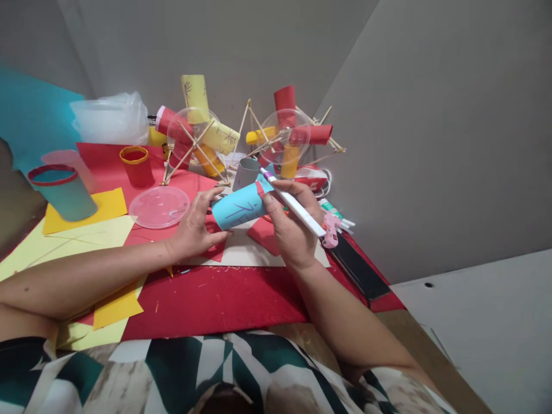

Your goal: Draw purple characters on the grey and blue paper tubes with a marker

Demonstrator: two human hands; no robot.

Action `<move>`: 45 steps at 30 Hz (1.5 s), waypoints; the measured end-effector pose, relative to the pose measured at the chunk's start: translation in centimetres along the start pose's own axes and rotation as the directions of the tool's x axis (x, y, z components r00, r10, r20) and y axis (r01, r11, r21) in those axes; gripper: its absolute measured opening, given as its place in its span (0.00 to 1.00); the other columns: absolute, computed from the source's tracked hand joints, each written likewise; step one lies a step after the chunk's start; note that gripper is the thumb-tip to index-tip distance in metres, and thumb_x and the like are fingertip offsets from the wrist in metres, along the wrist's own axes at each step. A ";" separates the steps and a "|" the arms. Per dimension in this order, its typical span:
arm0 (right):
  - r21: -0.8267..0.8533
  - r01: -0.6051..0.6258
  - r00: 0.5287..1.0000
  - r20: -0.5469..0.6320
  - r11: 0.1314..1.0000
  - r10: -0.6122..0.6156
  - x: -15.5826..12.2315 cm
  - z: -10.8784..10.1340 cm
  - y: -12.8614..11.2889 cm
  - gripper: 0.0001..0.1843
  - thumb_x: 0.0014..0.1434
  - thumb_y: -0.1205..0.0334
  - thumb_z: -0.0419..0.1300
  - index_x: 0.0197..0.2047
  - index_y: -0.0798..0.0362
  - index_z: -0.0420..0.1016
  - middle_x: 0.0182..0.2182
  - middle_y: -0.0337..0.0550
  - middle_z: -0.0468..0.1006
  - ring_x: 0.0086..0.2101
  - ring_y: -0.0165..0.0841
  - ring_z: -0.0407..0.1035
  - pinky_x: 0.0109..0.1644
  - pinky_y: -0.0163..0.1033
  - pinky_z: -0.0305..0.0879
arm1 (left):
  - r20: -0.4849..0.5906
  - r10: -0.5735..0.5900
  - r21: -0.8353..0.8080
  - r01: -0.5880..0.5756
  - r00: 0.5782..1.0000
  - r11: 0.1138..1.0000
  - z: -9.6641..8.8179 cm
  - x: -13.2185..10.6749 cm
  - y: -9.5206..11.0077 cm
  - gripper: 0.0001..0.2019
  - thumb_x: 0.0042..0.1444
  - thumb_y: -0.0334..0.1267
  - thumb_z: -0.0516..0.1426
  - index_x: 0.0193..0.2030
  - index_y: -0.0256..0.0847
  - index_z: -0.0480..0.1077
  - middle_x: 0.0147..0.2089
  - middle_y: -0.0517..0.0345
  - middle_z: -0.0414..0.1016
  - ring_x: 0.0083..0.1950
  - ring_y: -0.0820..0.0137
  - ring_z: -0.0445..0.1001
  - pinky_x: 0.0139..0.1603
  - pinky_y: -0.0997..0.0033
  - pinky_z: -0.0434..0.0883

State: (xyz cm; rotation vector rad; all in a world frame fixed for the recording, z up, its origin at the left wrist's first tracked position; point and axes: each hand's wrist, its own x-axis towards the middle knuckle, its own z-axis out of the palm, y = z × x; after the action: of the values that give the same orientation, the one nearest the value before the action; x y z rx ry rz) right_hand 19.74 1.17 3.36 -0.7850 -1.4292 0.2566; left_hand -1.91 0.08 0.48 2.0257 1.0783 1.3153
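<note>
1. Blue paper tube [239, 205]: a short, light-blue roll with dark drawn lines on the side facing the wearer. It is held up lengthwise, tilted so its right end sits higher than its left in view. A bit of red shows at the right end, where the right hand's [297, 224] thumb presses. The left hand [194, 227] curves about the left end; whether it grips there is unclear.
2. White pen [297, 204]: slim, with a purple section near its upper-left end. Held in the right hand, it slants down rightward from beside the blue paper tube's right end.
</note>
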 end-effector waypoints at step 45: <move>0.062 0.054 0.989 0.135 0.997 -0.062 0.3 -0.5 0.7 0.13 0.62 0.62 0.72 0.49 0.42 0.82 0.39 0.33 0.87 0.38 0.32 0.83 0.44 0.40 0.82 | 0.003 -0.166 -0.262 0.161 0.986 0.952 0.4 0.4 -1.0 0.48 0.51 0.48 0.76 0.74 0.50 0.56 0.61 0.47 0.73 0.61 0.54 0.77 0.63 0.50 0.77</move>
State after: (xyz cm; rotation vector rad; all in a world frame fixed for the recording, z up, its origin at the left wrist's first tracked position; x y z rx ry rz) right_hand 20.44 1.65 3.18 -0.6882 -1.5643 0.3107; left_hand -1.82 0.99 -0.24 1.6972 0.9997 1.3168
